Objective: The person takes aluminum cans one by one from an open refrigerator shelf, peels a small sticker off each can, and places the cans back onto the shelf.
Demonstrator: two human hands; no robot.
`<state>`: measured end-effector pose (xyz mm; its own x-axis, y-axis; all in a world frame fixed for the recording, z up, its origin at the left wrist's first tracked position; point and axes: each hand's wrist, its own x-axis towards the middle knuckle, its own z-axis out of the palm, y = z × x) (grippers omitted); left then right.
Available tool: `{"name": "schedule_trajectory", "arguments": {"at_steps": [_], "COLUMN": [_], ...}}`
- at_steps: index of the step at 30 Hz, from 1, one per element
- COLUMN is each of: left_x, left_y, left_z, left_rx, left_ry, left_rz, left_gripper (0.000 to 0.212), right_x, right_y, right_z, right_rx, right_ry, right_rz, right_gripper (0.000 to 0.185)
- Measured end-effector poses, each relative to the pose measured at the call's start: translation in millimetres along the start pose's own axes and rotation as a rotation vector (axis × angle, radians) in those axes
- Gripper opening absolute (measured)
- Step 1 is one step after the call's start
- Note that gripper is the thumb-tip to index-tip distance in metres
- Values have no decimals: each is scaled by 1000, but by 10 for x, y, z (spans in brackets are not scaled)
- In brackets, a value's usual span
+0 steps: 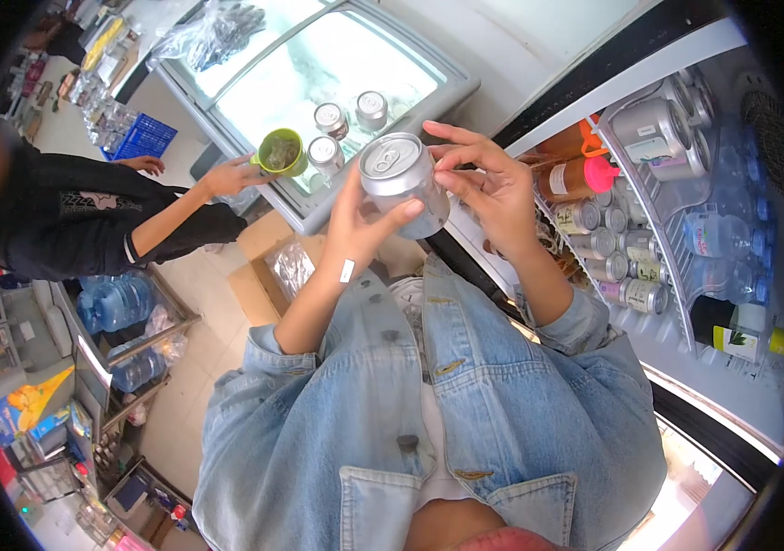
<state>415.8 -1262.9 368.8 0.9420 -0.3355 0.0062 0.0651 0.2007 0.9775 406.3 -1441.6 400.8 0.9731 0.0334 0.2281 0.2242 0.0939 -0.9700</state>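
My left hand [356, 237] grips a silver beverage can [402, 184] with a pull-tab lid, its thumb across the near side. The fingertips of my right hand [492, 189] are at the can's right side; whether they pinch something small there is hidden. A small white sticker [347, 271] is on my left wrist. Just beyond the can, more cans stand on the glass-topped chest freezer: a can at the near left [325, 153], one behind it [331, 120] and one at the right [372, 110].
At the left, a person [96, 200] in dark clothes holds a green cup [282, 151] by the freezer [457, 86]. To my right, an open fridge [681, 337] holds cans and bottles. A cardboard box [254, 289] sits on the floor. Water jugs [113, 303] fill a rack.
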Motion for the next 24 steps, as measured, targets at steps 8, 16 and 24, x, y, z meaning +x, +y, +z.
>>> {"name": "schedule_trajectory", "arguments": {"at_steps": [8,16,24], "left_x": [31,50,-3], "left_y": [15,100,121], "left_z": [31,12,60], "left_rx": [61,-47,-23], "left_ry": [62,51,67], "left_rz": [61,53,80], "left_gripper": [72,68,68], "right_x": [24,-12,-14], "right_y": [-90,-45,-44], "right_z": [50,79,187], "right_rx": [-234,-147,-70], "right_ry": [-79,-9,98], "right_rz": [-92,-187,-257], "right_gripper": [6,10,19]}}
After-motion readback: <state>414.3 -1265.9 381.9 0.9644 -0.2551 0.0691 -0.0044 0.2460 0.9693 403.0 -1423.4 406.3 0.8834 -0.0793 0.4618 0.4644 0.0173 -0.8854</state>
